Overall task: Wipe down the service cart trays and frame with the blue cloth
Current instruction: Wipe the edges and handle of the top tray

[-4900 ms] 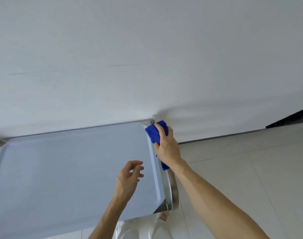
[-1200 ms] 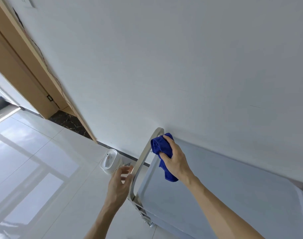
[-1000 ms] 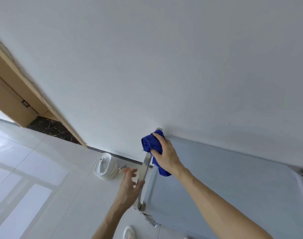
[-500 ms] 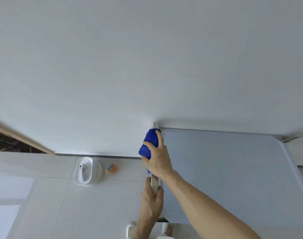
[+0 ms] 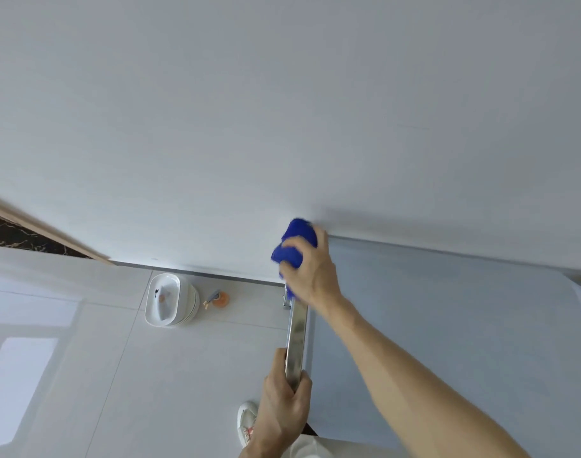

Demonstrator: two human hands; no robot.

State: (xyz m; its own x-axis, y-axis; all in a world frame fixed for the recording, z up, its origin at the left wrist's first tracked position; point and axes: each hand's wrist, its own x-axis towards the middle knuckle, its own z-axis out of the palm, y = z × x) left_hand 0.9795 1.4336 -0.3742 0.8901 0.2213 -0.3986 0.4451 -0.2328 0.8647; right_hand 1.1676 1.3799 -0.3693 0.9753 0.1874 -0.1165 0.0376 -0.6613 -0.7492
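Two hands are working the cart's metal handle bar point(image 5: 295, 345): the left hand point(image 5: 284, 421) is gripping its near end, the right hand point(image 5: 310, 269) is clutching the bunched blue cloth point(image 5: 294, 244) at its far end beside the top tray point(image 5: 447, 325), likely needing a wiping stroke back along the bar next.

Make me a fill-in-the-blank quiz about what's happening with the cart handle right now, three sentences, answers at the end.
1. The right hand grips a cloth whose colour is ____.
2. The left hand grips the metal ____ of the cart, beside the top tray.
3. The white bowls stand on the ____, next to a small orange object.

Missing words: blue; handle; floor
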